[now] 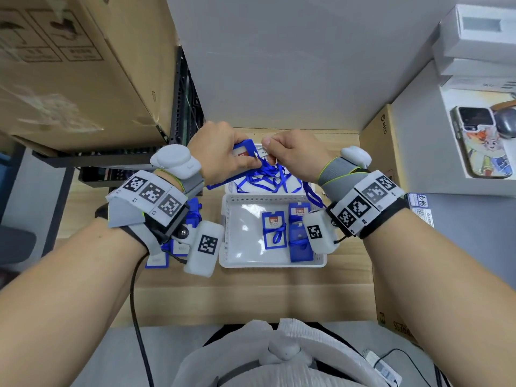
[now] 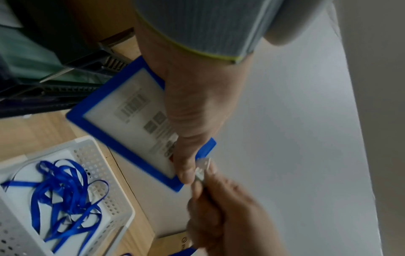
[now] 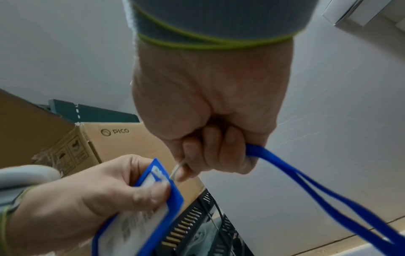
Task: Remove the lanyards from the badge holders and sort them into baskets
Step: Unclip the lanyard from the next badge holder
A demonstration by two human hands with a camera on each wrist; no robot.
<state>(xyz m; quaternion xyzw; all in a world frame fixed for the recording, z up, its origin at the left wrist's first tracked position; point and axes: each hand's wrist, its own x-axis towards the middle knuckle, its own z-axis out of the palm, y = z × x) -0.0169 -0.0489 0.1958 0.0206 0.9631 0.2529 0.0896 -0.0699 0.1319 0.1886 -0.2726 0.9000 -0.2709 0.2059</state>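
In the head view my left hand (image 1: 245, 160) grips a blue badge holder (image 1: 242, 147) above the far end of the table. Beside it, my right hand (image 1: 268, 148) pinches the metal clip (image 1: 262, 153) of the blue lanyard (image 1: 269, 174) at the holder's top edge. The lanyard hangs down from my right fist (image 3: 210, 121) as a loop (image 3: 317, 190). The left wrist view shows the holder's card face (image 2: 122, 121) with my thumb (image 2: 186, 166) pressed near the clip (image 2: 202, 166). The far white basket (image 2: 114, 190) holds loose lanyards; the near basket (image 1: 231, 247) holds badge holders.
More badge holders (image 1: 157, 259) lie on the wooden table left of the baskets, partly hidden by my left wrist. Cardboard boxes (image 1: 69, 65) and a black crate (image 1: 184, 107) stand at left. A PICO box (image 1: 382, 152) and a shelf with a phone (image 1: 480, 141) are at right.
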